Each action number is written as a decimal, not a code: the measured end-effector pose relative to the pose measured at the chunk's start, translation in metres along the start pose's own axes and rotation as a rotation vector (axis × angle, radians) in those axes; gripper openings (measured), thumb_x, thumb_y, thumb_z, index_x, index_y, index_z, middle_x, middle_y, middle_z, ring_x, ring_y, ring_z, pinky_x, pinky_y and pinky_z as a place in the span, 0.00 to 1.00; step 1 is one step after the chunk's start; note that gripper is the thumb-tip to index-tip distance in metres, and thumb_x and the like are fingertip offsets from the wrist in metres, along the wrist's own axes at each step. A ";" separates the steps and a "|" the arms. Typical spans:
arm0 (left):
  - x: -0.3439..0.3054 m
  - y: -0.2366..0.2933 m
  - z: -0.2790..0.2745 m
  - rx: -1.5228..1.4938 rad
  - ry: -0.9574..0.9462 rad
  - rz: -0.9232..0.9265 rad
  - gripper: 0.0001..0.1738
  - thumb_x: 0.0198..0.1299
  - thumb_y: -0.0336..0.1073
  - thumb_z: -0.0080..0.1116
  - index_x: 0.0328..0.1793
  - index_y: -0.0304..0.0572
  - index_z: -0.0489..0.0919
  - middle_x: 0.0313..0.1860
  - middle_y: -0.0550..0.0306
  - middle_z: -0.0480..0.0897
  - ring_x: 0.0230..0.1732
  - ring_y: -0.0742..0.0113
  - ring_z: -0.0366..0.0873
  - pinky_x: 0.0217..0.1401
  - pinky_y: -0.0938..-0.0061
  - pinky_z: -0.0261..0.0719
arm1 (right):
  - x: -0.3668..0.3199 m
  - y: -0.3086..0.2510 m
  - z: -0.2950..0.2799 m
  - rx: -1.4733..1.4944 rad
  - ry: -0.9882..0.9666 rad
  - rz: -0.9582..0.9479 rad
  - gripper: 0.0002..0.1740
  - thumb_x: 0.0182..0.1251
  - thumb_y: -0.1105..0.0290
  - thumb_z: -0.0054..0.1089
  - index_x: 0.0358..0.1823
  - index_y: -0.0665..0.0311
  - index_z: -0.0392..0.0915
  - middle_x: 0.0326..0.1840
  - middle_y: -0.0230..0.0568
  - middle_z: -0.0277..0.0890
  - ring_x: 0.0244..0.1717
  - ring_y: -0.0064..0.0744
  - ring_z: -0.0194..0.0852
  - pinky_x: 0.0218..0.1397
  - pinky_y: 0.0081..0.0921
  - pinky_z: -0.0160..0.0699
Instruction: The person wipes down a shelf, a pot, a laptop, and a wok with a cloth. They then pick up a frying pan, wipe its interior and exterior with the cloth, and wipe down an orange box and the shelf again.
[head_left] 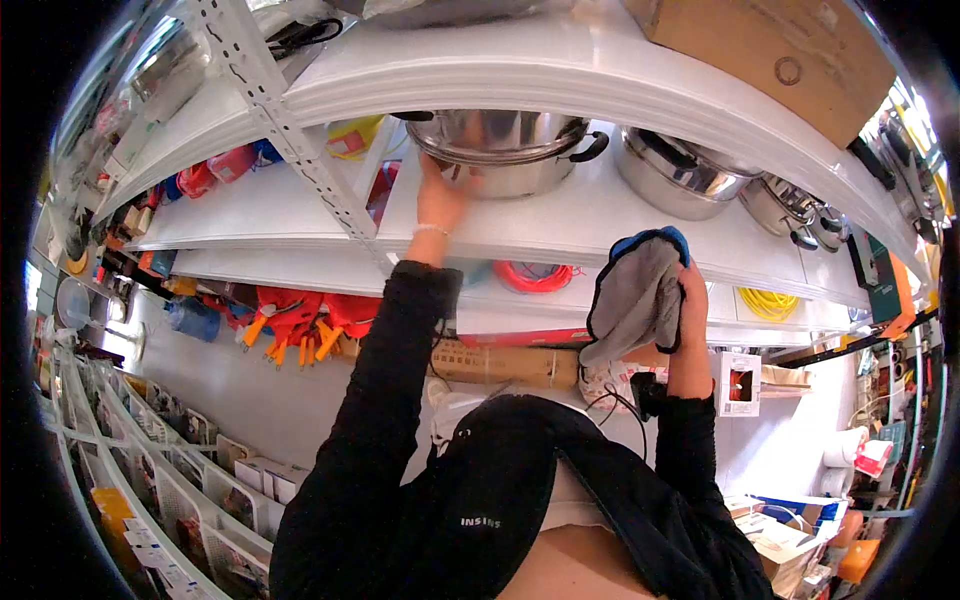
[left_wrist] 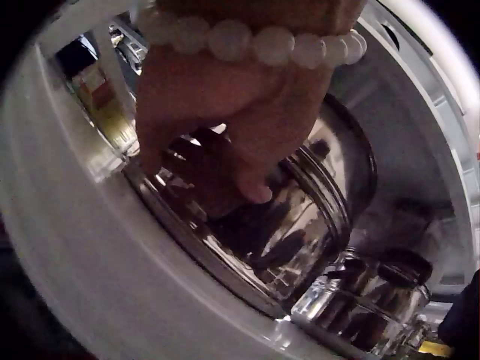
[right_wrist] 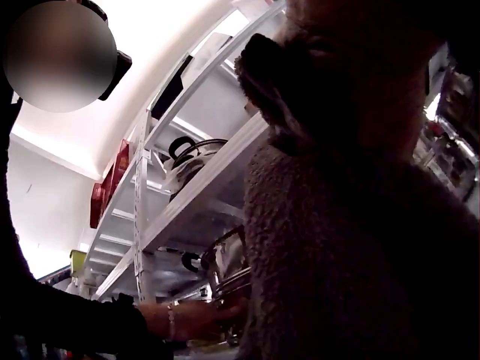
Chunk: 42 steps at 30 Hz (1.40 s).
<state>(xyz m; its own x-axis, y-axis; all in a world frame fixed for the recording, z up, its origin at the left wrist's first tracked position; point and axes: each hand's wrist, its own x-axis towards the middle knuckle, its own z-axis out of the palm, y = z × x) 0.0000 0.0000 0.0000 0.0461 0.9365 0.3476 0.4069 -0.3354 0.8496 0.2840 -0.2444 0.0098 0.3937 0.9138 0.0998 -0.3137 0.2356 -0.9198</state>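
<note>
A lidded stainless steel pot [head_left: 520, 165] with black side handles stands on the middle shelf. My left hand [head_left: 440, 205], a pale bead bracelet at its wrist, is at the pot's left front side. In the left wrist view the thumb and fingers of that left hand [left_wrist: 225, 112] are spread apart against the shiny metal, which mirrors them. Off to the right, in front of the shelf edge, my right hand [head_left: 692, 305] grips a grey microfiber cloth [head_left: 635, 295] with black and blue edging. The cloth [right_wrist: 300, 247] hangs down dark and close in the right wrist view.
More steel pots [head_left: 680, 175] stand to the right on the same shelf [head_left: 590, 225]. The upper shelf [head_left: 480, 65] overhangs the pot, and a perforated post [head_left: 290, 130] rises at left. A cardboard box [head_left: 770, 60] sits above. Red tubing [head_left: 535, 278] lies on the shelf below.
</note>
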 end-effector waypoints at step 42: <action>0.056 -0.037 -0.052 0.241 -0.102 0.494 0.44 0.48 0.13 0.40 0.76 0.47 0.59 0.74 0.44 0.62 0.71 0.45 0.62 0.67 0.61 0.69 | 0.103 0.123 0.189 -0.983 0.607 -0.324 0.27 0.51 0.75 0.60 0.55 0.72 0.67 0.57 0.65 0.64 0.57 0.63 0.64 0.60 0.49 0.68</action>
<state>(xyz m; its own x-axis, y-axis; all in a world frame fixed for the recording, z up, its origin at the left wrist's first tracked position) -0.0602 0.0597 0.0086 0.3676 0.6834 0.6307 0.5110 -0.7151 0.4770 0.1226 -0.0588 -0.0215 0.7585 0.4916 0.4278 0.5652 -0.1695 -0.8074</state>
